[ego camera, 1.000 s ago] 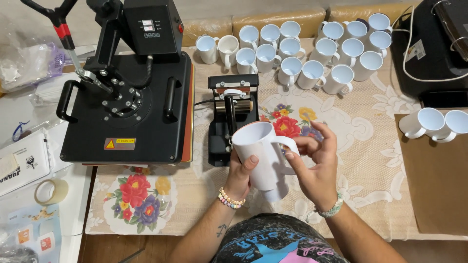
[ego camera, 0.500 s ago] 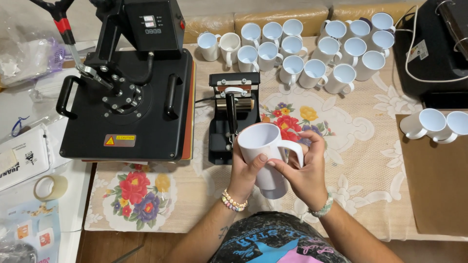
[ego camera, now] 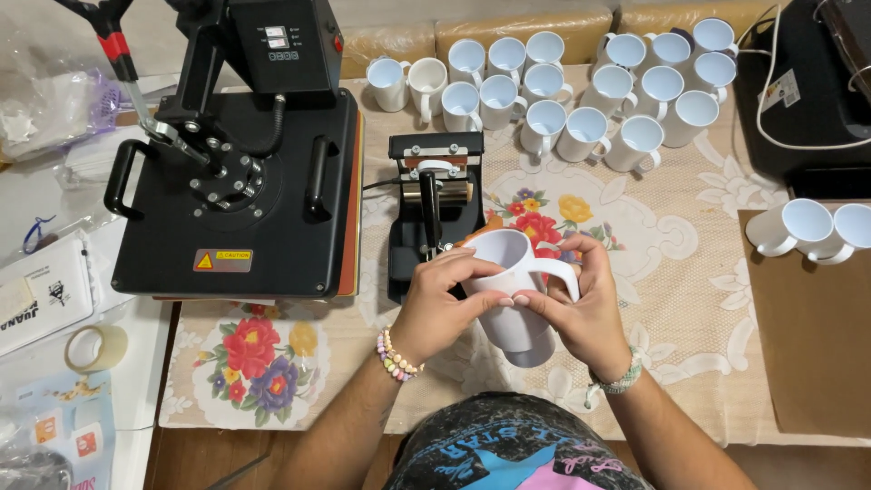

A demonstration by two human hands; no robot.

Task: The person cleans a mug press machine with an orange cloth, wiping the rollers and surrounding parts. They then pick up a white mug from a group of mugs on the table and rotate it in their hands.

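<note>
I hold a white mug (ego camera: 510, 272) in both hands above the flowered tablecloth (ego camera: 635, 236), tilted with its mouth toward the small black mug press (ego camera: 434, 195). My left hand (ego camera: 437, 304) wraps its left side, fingers across the front. My right hand (ego camera: 585, 304) grips the right side by the handle, fingertips meeting the left ones on the mug's wall. The mug's lower part is hidden between my palms.
A large black flat heat press (ego camera: 240, 181) stands at the left. Several white mugs (ego camera: 553, 91) crowd the back of the table, two more (ego camera: 817, 229) lie at the right on brown paper. A tape roll (ego camera: 95, 347) and printed sheets lie at far left. A black machine (ego camera: 807, 91) sits back right.
The mug has tilted a little and shifted slightly right and down. My fingers have closed in over its front wall, both hands wrapping it more tightly.
</note>
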